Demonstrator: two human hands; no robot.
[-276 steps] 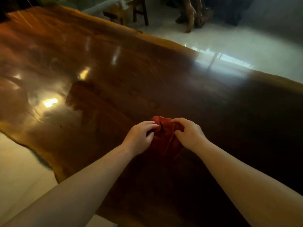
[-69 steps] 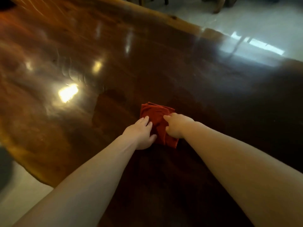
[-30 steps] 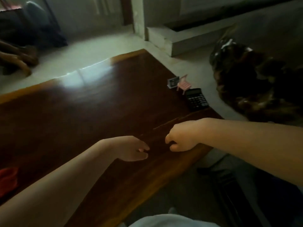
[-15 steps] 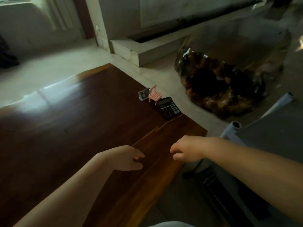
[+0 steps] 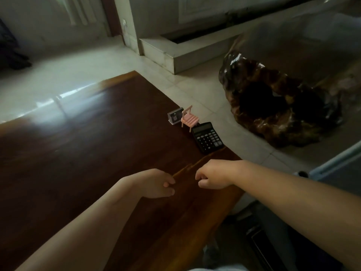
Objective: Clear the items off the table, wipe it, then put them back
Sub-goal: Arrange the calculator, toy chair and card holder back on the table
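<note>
A black calculator (image 5: 208, 137) lies near the right edge of the dark wooden table (image 5: 82, 153). Just behind it stand a tiny pink chair (image 5: 189, 118) and a small clear stand (image 5: 175, 116). My left hand (image 5: 156, 183) hovers over the table's near right part with its fingers curled and nothing in it. My right hand (image 5: 214, 176) is beside it, loosely closed and holding nothing, a short way in front of the calculator. The red cloth is out of view.
A large dark carved wood stump (image 5: 279, 108) sits on the tiled floor right of the table. A pale stone step (image 5: 175, 55) runs along the back wall. Something light grey (image 5: 336, 163) lies at the right edge.
Both hands let go of the red cloth, which stayed on the table at the left. The view swung right to the table's end. In the last half second the hands barely moved.
</note>
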